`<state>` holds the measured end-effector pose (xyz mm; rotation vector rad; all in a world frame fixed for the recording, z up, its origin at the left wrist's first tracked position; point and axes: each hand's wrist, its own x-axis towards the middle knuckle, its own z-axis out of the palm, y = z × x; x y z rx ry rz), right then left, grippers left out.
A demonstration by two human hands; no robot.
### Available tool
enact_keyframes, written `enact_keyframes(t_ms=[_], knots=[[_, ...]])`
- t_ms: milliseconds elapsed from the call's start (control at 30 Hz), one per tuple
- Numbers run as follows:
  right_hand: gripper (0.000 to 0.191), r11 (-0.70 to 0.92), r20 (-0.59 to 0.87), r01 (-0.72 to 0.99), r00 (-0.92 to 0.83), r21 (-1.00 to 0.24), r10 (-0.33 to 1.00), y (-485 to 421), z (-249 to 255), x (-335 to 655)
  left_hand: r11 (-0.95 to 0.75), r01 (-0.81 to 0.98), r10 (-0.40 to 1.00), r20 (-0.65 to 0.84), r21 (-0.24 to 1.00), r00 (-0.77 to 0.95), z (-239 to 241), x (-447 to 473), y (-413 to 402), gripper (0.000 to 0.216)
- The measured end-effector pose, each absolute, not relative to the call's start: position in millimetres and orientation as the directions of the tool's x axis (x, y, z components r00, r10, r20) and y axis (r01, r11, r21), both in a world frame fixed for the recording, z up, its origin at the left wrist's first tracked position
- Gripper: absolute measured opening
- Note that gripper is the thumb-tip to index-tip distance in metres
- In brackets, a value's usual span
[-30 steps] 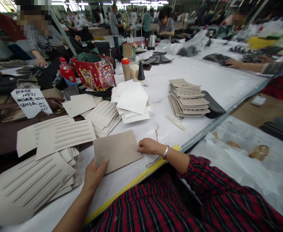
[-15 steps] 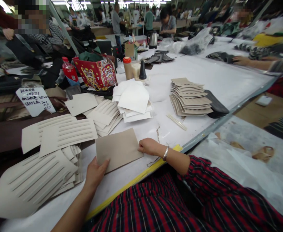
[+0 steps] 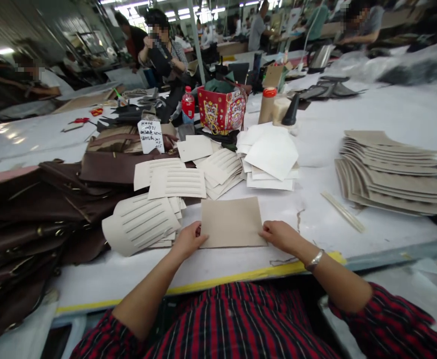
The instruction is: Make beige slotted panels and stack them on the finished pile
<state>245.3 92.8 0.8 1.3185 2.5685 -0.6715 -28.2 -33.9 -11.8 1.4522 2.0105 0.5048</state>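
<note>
Red striped cloth [image 3: 236, 321] covers our body, nearest of all, on the near side of both hands. Yellow tape [image 3: 296, 269] runs along the edge of the white table [image 3: 211, 267], between our body and the hands. A silver bracelet [image 3: 315, 260] encircles our right wrist.

Our left hand [image 3: 191, 241] is nearly closed: thumb on the upper face, fingers bent at the left edge of a tan sheet [image 3: 232, 224]. Our right hand [image 3: 281, 235] is likewise nearly closed, pinching the right edge. We keep the sheet between the two hands; we cannot tell whether its underside touches the table.

Beside our left hand, on its left, lie grooved pale pieces [image 3: 145, 222]; farther left, dark brown bags [image 3: 35, 214]. Right of our right hand and slightly beyond it, we find clear sticks [image 3: 342, 212], then a stack of curved tan pieces [image 3: 393, 179].

Beyond both hands, white pieces [image 3: 270, 152] are piled. Farther out, we locate a red bottle [image 3: 188, 105], a red box [image 3: 218, 107] and a black cone [image 3: 290, 112]. Well beyond the right hand stands a kettle [image 3: 320, 57].
</note>
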Motion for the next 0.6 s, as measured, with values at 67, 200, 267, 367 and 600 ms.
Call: enact_keyframes(t_ms=[67, 200, 267, 367, 600], knots=[[0.022, 0.505, -0.358, 0.805, -0.591, -0.311, 0.722, 93.1, -0.1, 244.7, 0.325, 0.715, 0.945, -0.234, 0.619, -0.227, -11.6, -27.8, -34.4, 0.021], [0.022, 0.496, -0.376, 0.811, -0.584, -0.310, 0.720, 92.8, 2.3, 243.2, 0.313, 0.725, 0.950, -0.209, 0.614, -0.233, -9.3, -26.8, -35.0, 0.022], [0.021, 0.487, -0.386, 0.817, -0.575, -0.309, 0.721, 92.4, 4.4, 242.3, 0.306, 0.734, 0.952, -0.199, 0.606, -0.233, -9.3, -25.6, -35.9, 0.022], [0.020, 0.479, -0.393, 0.821, -0.570, -0.310, 0.722, 92.4, 6.2, 241.5, 0.289, 0.752, 0.957, -0.175, 0.592, -0.230, -10.5, -23.3, -38.0, 0.019], [0.021, 0.486, -0.390, 0.813, -0.581, -0.322, 0.714, 94.2, 3.2, 243.1, 0.255, 0.785, 0.967, -0.150, 0.564, -0.207, -15.6, -25.4, -37.5, 0.019]])
